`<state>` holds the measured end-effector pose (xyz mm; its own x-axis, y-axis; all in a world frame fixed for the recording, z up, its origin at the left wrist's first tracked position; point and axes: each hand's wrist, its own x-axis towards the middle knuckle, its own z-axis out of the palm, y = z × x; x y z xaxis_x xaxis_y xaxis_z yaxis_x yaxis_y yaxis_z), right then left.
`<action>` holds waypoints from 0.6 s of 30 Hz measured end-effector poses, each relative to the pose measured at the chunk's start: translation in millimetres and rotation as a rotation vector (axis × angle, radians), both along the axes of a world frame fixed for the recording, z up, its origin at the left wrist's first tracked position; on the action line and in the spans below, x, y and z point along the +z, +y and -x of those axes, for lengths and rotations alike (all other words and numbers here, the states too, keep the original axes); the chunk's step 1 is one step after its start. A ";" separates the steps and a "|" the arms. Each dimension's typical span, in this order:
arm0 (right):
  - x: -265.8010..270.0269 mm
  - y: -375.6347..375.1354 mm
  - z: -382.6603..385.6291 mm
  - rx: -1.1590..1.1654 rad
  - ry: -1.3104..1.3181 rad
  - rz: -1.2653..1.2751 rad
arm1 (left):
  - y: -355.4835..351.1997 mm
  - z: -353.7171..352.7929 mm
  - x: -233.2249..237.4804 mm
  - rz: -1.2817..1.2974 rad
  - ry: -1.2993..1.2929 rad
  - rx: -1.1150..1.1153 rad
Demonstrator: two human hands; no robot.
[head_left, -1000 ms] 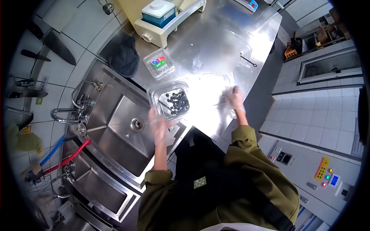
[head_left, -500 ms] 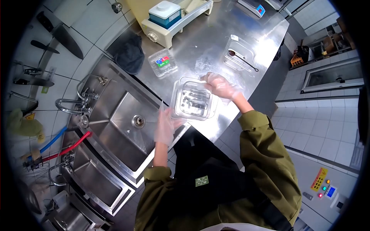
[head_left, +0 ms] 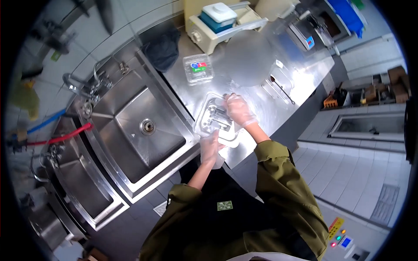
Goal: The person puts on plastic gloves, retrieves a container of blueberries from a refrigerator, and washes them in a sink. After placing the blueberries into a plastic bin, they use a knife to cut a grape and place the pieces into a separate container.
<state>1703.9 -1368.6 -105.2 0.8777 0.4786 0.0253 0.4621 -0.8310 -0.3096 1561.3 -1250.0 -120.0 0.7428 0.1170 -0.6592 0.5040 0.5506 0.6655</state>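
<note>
A clear square plastic container (head_left: 208, 116) is between my two hands over the near part of the steel counter. My right hand (head_left: 239, 110), in a thin clear glove, has its fingers curled over the far right rim. My left hand (head_left: 209, 148), gloved the same way, grips the near edge with its thumb up along the side. Glare on the plastic hides whether a lid or second container is nested with it. Beyond it lies a clear box with a coloured label (head_left: 198, 68). A clear tub (head_left: 283, 76) with a long dark spoon (head_left: 284, 91) stands at the right.
Left of the counter (head_left: 183, 93) is a steel sink (head_left: 139, 143), with a smaller sink (head_left: 85, 187) nearer. A dark cloth (head_left: 162, 52) lies in the back corner beside a cream machine with a teal box (head_left: 217, 21). A scale (head_left: 301, 38) stands at the far right.
My left hand has moved right from beside the container onto its near edge. My right hand stays on the rim. The container looks tilted more, and the camera view has turned.
</note>
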 end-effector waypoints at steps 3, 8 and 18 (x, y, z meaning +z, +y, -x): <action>33.9 24.5 -12.7 0.055 0.084 0.011 | 15.6 5.7 -3.6 0.014 -0.075 0.182; 93.8 126.1 -36.5 0.291 0.115 0.357 | 68.3 0.4 10.0 0.303 0.023 0.362; 61.4 387.2 7.3 0.732 0.045 1.146 | 129.7 6.7 -76.5 1.554 -0.594 0.414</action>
<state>1696.5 -981.4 -43.8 0.4053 0.5640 -0.7194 0.9124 -0.2007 0.3567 1554.7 -1120.3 -196.5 0.9964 -0.0849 0.0027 0.0724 0.8314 -0.5510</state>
